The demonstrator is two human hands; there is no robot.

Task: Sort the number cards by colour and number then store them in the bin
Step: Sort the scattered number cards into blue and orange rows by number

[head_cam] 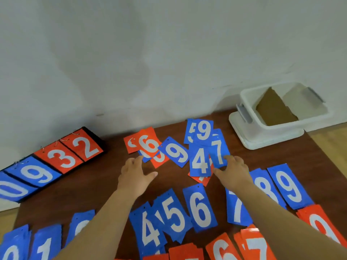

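Fingers (228, 158) of my right hand (234, 170) lie extended on the lower corner of the blue 7 card (217, 147). No curl round it is visible, and I cannot tell whether the thumb is under an edge. My left hand (134, 174) is spread and relaxed, holding nothing, its fingers (139, 158) at the near edge of the red 6 card (149, 144).

Both cards belong to the unsorted heap at the middle of the table (90, 184), toward its far edge, overlapping a blue 4 card (200, 162) and a blue 9 card (175, 152). The sorted blue row (201, 209) lies nearer me, with red stacks (255, 246) at the near edge. The bin (244, 98), white plastic with grey handles, stands at the far right corner.

Assessment: the cards are thin, flat rectangles, matt, with white numerals and small punched holes at the top. I judge them light, fairly stiff and apt to slide on the smooth dark wood. Each is best dragged clear of the heap, then pinched at a short edge. Lifting from the middle would likely disturb its neighbours.
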